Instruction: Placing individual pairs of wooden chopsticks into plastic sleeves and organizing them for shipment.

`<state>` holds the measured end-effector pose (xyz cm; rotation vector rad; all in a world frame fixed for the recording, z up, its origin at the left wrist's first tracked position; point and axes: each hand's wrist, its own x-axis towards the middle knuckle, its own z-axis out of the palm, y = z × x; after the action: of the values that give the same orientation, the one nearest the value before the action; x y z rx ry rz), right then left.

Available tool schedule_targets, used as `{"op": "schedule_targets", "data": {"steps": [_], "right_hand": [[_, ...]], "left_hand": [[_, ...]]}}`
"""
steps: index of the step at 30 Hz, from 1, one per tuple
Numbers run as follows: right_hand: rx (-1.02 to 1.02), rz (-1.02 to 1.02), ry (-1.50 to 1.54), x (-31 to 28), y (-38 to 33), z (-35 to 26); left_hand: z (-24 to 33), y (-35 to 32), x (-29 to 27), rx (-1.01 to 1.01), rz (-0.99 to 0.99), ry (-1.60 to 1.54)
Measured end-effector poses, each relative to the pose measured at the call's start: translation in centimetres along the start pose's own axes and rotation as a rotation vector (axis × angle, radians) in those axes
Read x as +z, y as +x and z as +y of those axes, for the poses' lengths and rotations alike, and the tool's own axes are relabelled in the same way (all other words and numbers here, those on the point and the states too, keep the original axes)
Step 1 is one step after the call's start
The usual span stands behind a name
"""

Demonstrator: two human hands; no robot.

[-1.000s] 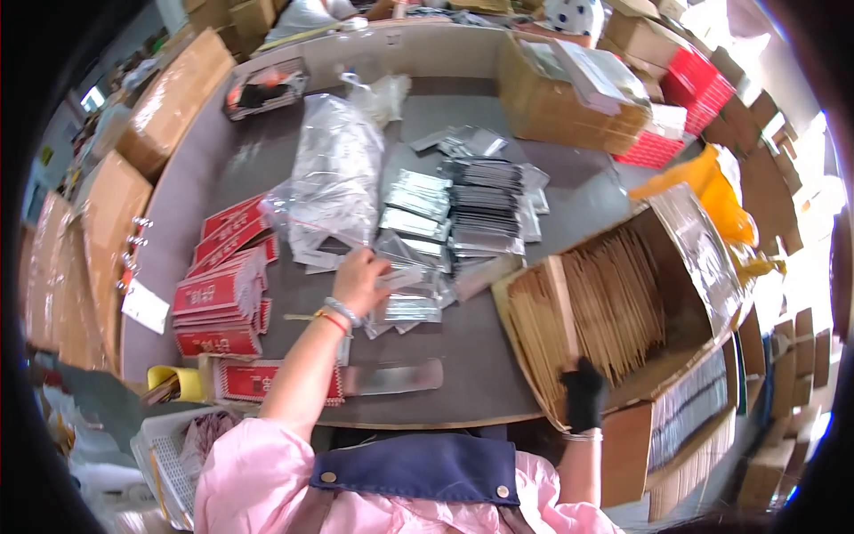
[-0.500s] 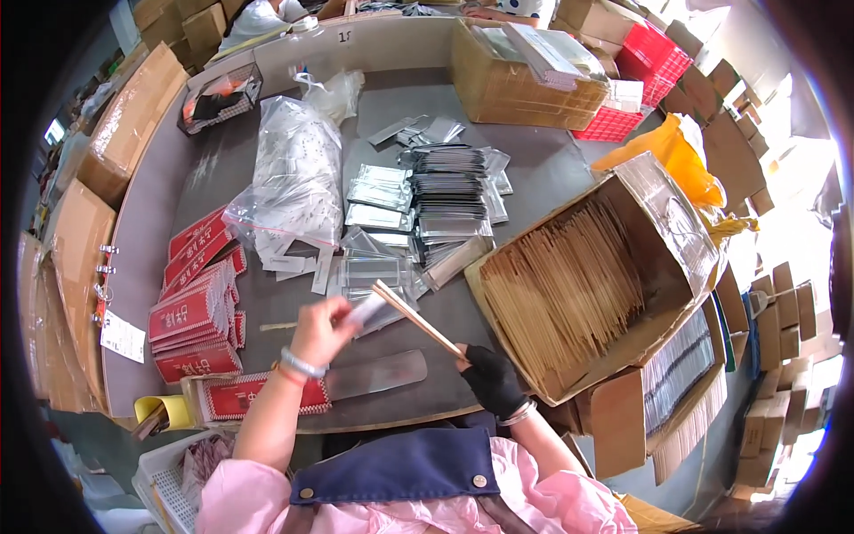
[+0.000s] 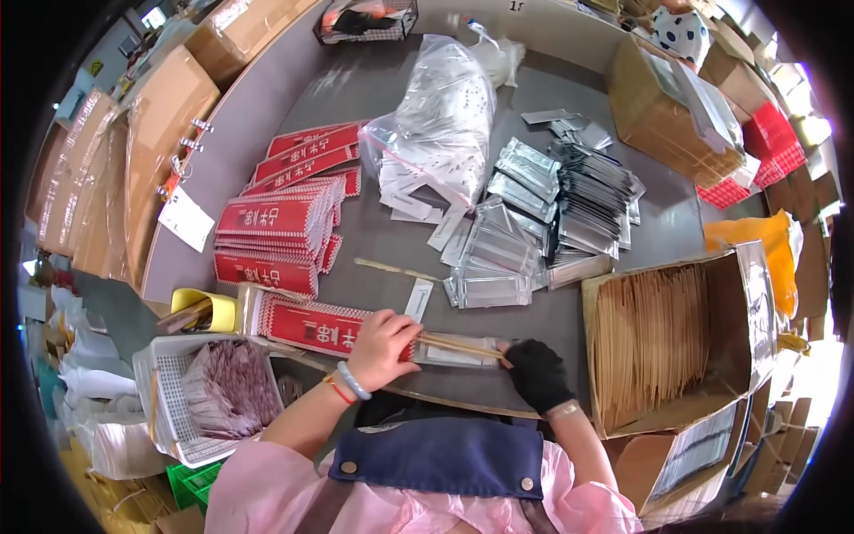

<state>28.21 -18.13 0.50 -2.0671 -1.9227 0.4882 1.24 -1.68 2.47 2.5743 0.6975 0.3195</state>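
A pair of wooden chopsticks (image 3: 463,346) runs between my two hands, lying flat over a clear packet or strip (image 3: 476,358). My left hand (image 3: 384,345) is closed over their left part, at the open end of a red printed paper sleeve (image 3: 307,322); its fingers partly hide where sleeve and sticks meet. The fingertips of my right hand (image 3: 538,374), in a black fingerless glove, pinch the right end of the chopsticks. A white paper slip (image 3: 418,300) lies just beyond my left hand. Clear flat packets (image 3: 495,258) are piled farther off.
Stacks of red sleeves (image 3: 271,218) lie at left, near a yellow holder (image 3: 205,310) and a white basket (image 3: 156,392). A plastic bag of paper slips (image 3: 440,116) stands behind. Dark packets (image 3: 592,205) lie right of centre, beside a carton (image 3: 592,356) full of wooden sticks.
Both hands have come down to the red sleeve's open end. The chopsticks went from slanted in the air to flat, and my left hand now closes on them. The view has turned left.
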Motion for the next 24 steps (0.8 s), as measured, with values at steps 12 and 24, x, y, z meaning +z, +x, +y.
{"op": "schedule_targets", "data": {"steps": [12, 24], "right_hand": [[0.008, 0.065, 0.893, 3.7, 3.8, -7.4], [-0.058, 0.188, 0.003, -4.6, 2.6, -4.2]], "left_hand": [[1.6, 2.5, 2.3, 0.073, -0.028, -0.034], [-2.9, 6.0, -9.3, 0.260, -0.176, 0.172]]}}
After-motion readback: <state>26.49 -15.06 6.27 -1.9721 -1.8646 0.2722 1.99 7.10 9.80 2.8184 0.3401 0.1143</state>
